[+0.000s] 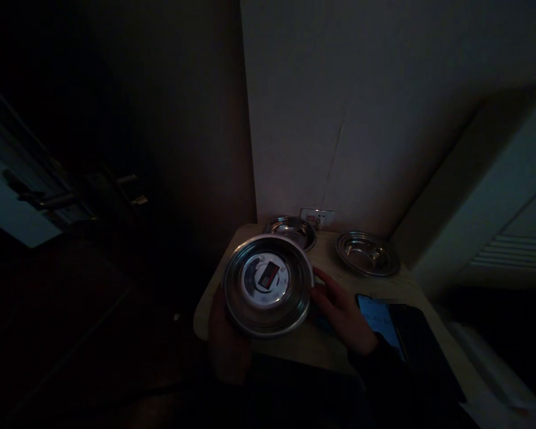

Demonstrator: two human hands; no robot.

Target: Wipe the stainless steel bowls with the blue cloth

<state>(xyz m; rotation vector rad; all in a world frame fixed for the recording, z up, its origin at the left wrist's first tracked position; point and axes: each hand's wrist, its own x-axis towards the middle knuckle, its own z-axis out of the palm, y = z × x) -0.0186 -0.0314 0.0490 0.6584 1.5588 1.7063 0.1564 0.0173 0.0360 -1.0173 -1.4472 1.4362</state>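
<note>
Your left hand (230,345) and right hand (339,310) are holding a metal bowl (279,295) between them, above the near part of a table. Left hand is cupping the lower left side; its fingers are sinking into shadow, so their exact grip you cannot tell. Right hand is pinching the rim at the opposite side, thumb and fingers closing on the edge, a dark sleeve (375,369) covering the wrist.

Largest first: a pale wall (304,119) is rising beyond both hands. Light is poor; left of your left hand, most detail is dissolving into darkness. The wooden-topped table (326,256) is spreading beneath the hands and reaching back to the wall.

The bowl is tilting its round face toward you; whether inside or underside is showing, you cannot tell. Beyond your right hand, farther right, a round metal dish (367,255) is lying near the wall, its edge showing several rings. Straight beyond the held bowl, a second metal dish (306,238) is sitting, partly hidden by it.

Just right of your right hand, a phone (379,319) is glowing, a dark flat object (422,336) lying beside it. Beyond the hands, low on the wall, a socket plate (326,214) is showing. Smallest: a dark label (268,275) is marking the bowl's middle, between your hands.
</note>
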